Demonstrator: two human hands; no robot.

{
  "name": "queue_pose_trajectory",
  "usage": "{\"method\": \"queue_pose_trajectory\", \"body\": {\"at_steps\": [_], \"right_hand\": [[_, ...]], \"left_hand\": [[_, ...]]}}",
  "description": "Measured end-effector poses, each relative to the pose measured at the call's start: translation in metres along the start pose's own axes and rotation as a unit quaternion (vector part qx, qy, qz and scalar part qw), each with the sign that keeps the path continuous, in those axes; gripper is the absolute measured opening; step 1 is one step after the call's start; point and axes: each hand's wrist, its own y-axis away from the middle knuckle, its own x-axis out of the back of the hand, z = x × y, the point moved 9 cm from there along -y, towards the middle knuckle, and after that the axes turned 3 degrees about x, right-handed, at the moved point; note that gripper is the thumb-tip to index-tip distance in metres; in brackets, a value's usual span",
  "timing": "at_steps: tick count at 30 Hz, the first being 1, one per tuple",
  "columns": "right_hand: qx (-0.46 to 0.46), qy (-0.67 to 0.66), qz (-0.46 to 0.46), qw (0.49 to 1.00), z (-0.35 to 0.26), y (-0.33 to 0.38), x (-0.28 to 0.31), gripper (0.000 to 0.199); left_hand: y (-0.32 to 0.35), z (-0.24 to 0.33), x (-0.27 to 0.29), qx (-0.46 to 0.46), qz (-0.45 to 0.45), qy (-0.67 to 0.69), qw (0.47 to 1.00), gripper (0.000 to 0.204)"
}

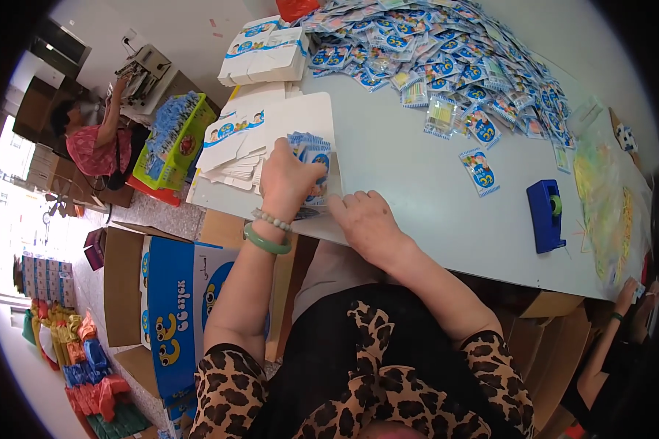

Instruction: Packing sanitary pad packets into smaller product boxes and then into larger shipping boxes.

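Note:
My left hand [291, 175] is closed round a bunch of small blue-and-white packets [313, 155], at the right side of the flat cartons. A jade-coloured bangle and a beaded bracelet are on that wrist. My right hand [362, 219] rests at the table's near edge, just right of the packets. Its fingers are curled, and whatever may be under its thumb is hidden. White printed cartons [234, 135] lie stacked and overlapping beside my left hand. One loose packet [479, 172] lies by itself on the grey-white table [417, 172].
A large heap of packets [447, 62] covers the table's far side. A carton stack [263, 55] stands far left, a blue tape dispenser [545, 216] right. A blue box [176, 307] sits on the floor at left. Two people work nearby: one far left [95, 143], one at right [600, 358].

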Motion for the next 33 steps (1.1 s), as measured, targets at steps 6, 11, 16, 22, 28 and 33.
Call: {"method": "queue_pose_trajectory", "body": {"at_steps": [6,11,16,22,28,33], "right_hand": [[0.002,0.003,-0.002,1.000,-0.002,0.005,-0.005,0.017],[0.006,-0.008,-0.013,1.000,-0.017,0.008,-0.016,0.014],[0.002,-0.004,-0.009,1.000,-0.024,0.011,-0.026,0.019],[0.005,0.004,0.034,0.999,-0.023,0.011,-0.017,0.024],[-0.003,-0.024,-0.022,0.999,-0.022,0.012,-0.025,0.034],[0.007,-0.016,0.003,1.000,-0.017,0.016,-0.017,0.031]], "left_hand": [[0.013,0.005,0.006,-0.106,-0.043,0.069,0.991,0.059],[-0.006,-0.033,-0.018,-0.040,-0.063,-0.007,0.997,0.071],[0.000,-0.033,-0.024,-0.056,-0.016,-0.134,0.989,0.075],[0.017,-0.039,-0.037,0.078,-0.109,-0.023,0.991,0.088],[0.006,-0.066,-0.030,-0.020,-0.002,-0.039,0.999,0.088],[0.068,-0.013,0.003,-0.306,0.260,-0.183,0.898,0.066]]}}
